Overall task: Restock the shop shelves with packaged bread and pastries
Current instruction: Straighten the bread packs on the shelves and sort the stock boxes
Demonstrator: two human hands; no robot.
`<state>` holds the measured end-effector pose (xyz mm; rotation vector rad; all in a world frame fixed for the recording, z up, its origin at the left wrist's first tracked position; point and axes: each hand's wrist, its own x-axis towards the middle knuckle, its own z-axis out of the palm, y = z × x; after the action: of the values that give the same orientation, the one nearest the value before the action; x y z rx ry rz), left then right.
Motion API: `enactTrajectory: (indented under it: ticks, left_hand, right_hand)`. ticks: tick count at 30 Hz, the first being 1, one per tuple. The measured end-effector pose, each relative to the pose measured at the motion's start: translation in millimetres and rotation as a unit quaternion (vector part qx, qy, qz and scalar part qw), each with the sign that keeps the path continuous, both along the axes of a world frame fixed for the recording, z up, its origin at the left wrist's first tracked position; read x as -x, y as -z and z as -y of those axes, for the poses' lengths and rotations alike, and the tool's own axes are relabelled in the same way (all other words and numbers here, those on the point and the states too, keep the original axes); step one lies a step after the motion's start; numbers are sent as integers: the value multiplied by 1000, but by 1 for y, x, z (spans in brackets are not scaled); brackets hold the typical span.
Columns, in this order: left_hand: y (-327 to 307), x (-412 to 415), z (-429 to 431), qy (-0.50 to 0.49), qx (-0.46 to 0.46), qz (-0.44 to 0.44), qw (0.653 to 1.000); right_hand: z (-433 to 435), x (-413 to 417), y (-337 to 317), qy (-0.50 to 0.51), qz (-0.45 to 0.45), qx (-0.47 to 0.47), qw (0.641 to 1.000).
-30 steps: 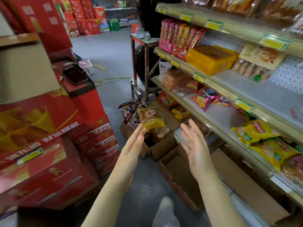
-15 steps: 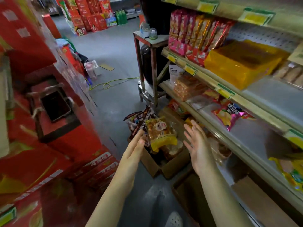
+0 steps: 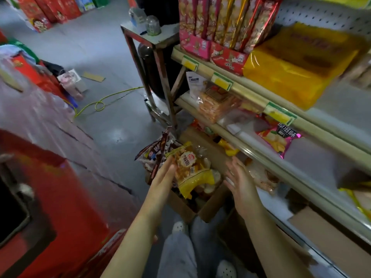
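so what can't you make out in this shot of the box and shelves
All in the head view:
- Lower contents of the cardboard box: covered by the yellow bread bag.
- Whether the left hand touches that bag: blurred.
- Print on the red cartons: smeared by motion.
- Pale bag right of the box: partly behind the right hand.

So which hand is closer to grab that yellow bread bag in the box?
Left, probably. The left hand has straight fingers at the edge of the yellow bread bag in the cardboard box. The right hand is open too, but a clear gap separates it from the bag.
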<state>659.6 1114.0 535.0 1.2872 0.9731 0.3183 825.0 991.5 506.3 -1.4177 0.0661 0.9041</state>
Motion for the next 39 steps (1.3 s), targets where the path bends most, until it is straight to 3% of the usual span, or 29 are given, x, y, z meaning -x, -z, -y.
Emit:
enactTrajectory:
  ticks: [9, 18, 26, 33, 39]
  left_hand:
    - [83, -46, -106, -3, 56, -49, 997]
    - [267, -52, -122, -97, 192, -145, 966]
    - [399, -65, -123, -157, 277, -218, 922]
    - [449, -71, -121, -125, 311, -234, 913]
    - [449, -78, -115, -130, 295, -231, 918]
  right_hand:
    - [-86, -19, 74, 40, -37, 93, 994]
    - [-102, -38, 233, -43, -33, 199, 979]
    - [-119, -45, 344, -14, -92, 260, 961]
    - [-137, -53, 402, -67, -90, 295, 949]
    - [-137, -60, 398, -66, -93, 330, 937]
